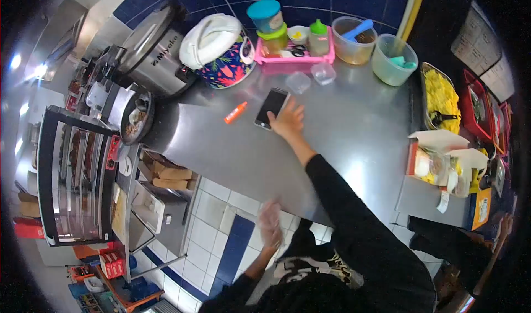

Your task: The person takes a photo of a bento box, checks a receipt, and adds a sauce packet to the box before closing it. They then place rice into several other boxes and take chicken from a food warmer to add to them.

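Note:
My right hand is over the steel counter, its fingers spread and its thumb at the right edge of a dark-screened phone. The phone lies flat. To its left is an orange marker. Two small clear plastic tubs sit just behind the phone. My left hand hangs low, in front of the counter's near edge and above the tiled floor. It is blurred, with something pale and see-through around the fingers, so whether it grips anything is unclear.
Along the back stand a steel Miyako pot, a floral container, a pink tray and two plastic buckets. Yellow food in a tray and an open box are at right. A glass-fronted cabinet is at left.

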The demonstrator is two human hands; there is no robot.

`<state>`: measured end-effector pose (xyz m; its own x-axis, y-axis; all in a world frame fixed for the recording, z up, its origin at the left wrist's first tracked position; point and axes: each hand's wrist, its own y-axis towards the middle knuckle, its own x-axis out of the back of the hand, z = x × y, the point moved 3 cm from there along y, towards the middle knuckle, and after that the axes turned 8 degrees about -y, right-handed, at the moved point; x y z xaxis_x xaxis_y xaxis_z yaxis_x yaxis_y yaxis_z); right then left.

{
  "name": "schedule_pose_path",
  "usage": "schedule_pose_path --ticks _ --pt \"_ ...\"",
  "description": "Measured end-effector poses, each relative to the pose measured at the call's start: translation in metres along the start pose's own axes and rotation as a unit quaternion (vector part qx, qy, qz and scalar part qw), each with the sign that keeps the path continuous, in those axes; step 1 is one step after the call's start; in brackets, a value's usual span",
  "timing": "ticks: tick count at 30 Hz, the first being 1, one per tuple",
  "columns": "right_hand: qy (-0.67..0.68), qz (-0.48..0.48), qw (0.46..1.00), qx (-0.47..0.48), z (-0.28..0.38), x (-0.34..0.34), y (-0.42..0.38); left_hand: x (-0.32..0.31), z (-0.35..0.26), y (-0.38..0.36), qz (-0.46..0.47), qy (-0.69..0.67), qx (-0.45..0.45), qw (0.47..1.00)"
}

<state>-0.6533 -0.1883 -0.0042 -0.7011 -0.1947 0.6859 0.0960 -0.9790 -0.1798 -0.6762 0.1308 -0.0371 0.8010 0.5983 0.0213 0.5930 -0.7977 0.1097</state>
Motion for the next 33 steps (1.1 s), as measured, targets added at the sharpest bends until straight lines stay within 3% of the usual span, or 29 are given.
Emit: schedule_pose_path --ticks 2,4,6,8,10,11,12,13,14,15,16,17,18,19,20,21,22,23,24,25,26,28,30,33 --pt "-0.118 0.004 0.993 -0.029 0.036 -0.037 0.014 0.059 0.032 -0.019 -0.133 -0.104 0.063 0.984" --pt "-0.171 -0.011 0.985 -0.016 0.054 -0.065 0.020 0.103 0.041 -0.040 -0.154 -0.051 -0.014 0.987" --pt "-0.254 -0.018 0.966 -0.048 0.053 -0.084 0.022 0.138 0.050 -0.074 -0.252 0.074 0.112 0.958" --pt "-0.242 0.029 0.969 -0.037 0.053 -0.072 0.006 0.182 0.101 -0.137 -0.249 0.213 0.155 0.932" --pt "-0.237 0.116 0.965 -0.003 0.043 -0.051 -0.021 0.202 0.155 -0.208 -0.318 0.167 0.198 0.912" --pt "-0.250 0.152 0.956 0.030 0.028 -0.042 -0.041 0.198 0.149 -0.216 -0.286 0.208 0.283 0.892" --pt "-0.221 0.175 0.956 0.085 0.007 -0.037 -0.061 0.199 0.156 -0.232 -0.245 0.252 0.363 0.863" --pt "-0.193 0.196 0.951 0.139 -0.022 -0.032 -0.083 0.200 0.189 -0.245 -0.271 0.182 0.374 0.868" --pt "-0.057 0.211 0.945 0.244 -0.065 -0.030 -0.109 0.202 0.227 -0.263 -0.300 0.111 0.383 0.867" --pt "0.040 0.349 0.911 0.215 -0.085 0.012 -0.154 0.193 0.237 -0.268 -0.330 0.043 0.389 0.859" --pt "0.128 0.513 0.845 0.082 -0.107 0.063 -0.202 0.186 0.248 -0.259 -0.212 0.156 0.399 0.879" --pt "0.222 0.567 0.788 0.093 -0.155 0.081 -0.242 0.173 0.253 -0.241 0.032 0.406 0.348 0.844" --pt "0.229 0.607 0.759 0.055 -0.200 0.110 -0.282 0.152 0.264 -0.230 0.224 0.580 0.226 0.750" --pt "0.277 0.608 0.743 0.043 -0.248 0.135 -0.320 0.127 0.276 -0.223 0.317 0.709 0.112 0.620" --pt "0.330 0.602 0.726 0.033 -0.292 0.161 -0.356 0.111 0.270 -0.213 0.322 0.604 -0.111 0.721" --pt "0.355 0.550 0.756 0.018 -0.334 0.195 -0.386 0.096 0.261 -0.202 0.316 0.440 -0.314 0.780" --pt "0.359 0.492 0.793 -0.018 -0.375 0.227 -0.421 0.076 0.268 -0.191 0.399 0.505 -0.190 0.741" --pt "0.361 0.435 0.823 -0.057 -0.414 0.259 -0.458 0.052 0.269 -0.187 0.442 0.539 -0.178 0.695" --pt "0.399 0.365 0.831 -0.131 -0.447 0.291 -0.492 0.026 0.268 -0.185 0.474 0.562 -0.203 0.646" --pt "0.445 0.259 0.841 -0.168 -0.480 0.319 -0.528 0.003 0.259 -0.190 0.437 0.610 -0.377 0.543" --pt "0.484 0.157 0.838 -0.199 -0.512 0.345 -0.563 -0.034 0.262 -0.188 0.528 0.581 -0.235 0.572" --pt "0.494 0.003 0.831 -0.254 -0.569 0.395 -0.633 -0.101 0.256 -0.213 0.589 0.563 -0.196 0.546" --pt "0.594 -0.173 0.736 -0.275 -0.594 0.441 -0.708 -0.171 0.246 -0.256 0.639 0.542 -0.187 0.512" --pt "0.693 -0.327 0.603 -0.223 -0.688 0.470 -0.793 -0.278 0.237 -0.339 0.713 0.490 -0.134 0.483"
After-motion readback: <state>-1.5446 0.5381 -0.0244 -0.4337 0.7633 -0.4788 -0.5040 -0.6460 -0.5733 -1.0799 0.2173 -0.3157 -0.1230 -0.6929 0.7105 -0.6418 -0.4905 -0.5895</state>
